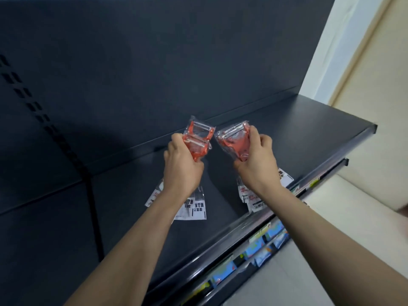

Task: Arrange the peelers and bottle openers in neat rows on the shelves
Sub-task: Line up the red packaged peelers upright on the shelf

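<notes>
Both hands are full; left hand [183,166] curls round a couple of bagged orange peelers [199,140], right hand [258,160] grips another bagged bunch [231,140]; the two lots sit just beside each other, held over the dark shelf [309,133]; white labels [198,212] hang below the wrists, can't tell if they touch it; colourful packs [258,250] line the tier underneath.

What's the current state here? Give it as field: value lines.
left hand: grips a bunch of bagged orange peelers
right hand: grips a second bunch of bagged peelers
bunches: side by side, blade ends toward the back panel, label ends trailing below the hands
shelf: dark, under both hands
lower shelf: colourful packs along its front
rows laid: none visible yet
</notes>
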The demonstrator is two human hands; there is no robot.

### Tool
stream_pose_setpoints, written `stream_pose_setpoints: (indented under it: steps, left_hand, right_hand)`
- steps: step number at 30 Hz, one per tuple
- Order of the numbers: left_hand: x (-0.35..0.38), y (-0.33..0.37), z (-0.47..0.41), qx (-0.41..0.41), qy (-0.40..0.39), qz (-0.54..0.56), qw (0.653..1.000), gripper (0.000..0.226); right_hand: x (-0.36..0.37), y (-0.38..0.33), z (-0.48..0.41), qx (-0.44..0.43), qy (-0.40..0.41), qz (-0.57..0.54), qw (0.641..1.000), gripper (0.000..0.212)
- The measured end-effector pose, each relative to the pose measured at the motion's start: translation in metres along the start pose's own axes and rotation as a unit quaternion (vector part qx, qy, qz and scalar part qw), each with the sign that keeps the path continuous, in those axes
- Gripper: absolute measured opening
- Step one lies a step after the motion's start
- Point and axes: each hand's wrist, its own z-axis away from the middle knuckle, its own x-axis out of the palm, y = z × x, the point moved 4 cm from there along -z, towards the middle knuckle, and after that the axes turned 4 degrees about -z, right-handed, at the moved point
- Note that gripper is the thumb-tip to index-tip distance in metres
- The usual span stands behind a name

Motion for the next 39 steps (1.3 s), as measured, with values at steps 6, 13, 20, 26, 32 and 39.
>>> stream_pose_setpoints:
  steps: [6,13,20,26,32,39]
  left_hand:
    - [0.066,0.037,-0.041,0.001,-0.047,-0.003,0.999,0.044]
    - [0.127,0.072,-0.074,-0.040,-0.058,-0.045,0.996,0.044]
    - [0.191,0.108,-0.092,-0.119,-0.037,-0.094,0.988,0.050]
    - [0.240,0.144,-0.097,-0.190,-0.031,-0.174,0.966,0.050]
    - [0.247,0.145,-0.109,-0.226,-0.021,-0.228,0.947,0.059]
    - [0.250,0.135,-0.131,-0.217,-0.014,-0.264,0.940,0.059]
  right_hand:
    - [-0.025,0.042,-0.052,0.019,0.024,0.040,0.999,0.074]
    - [-0.043,0.095,-0.112,0.020,0.011,0.040,0.999,0.066]
    - [-0.051,0.155,-0.178,-0.026,-0.072,0.019,0.997,0.066]
    - [-0.068,0.201,-0.219,-0.042,-0.143,0.021,0.989,0.072]
    - [-0.053,0.206,-0.241,-0.044,-0.190,0.023,0.980,0.072]
    - [-0.033,0.207,-0.258,-0.033,-0.197,0.036,0.979,0.072]
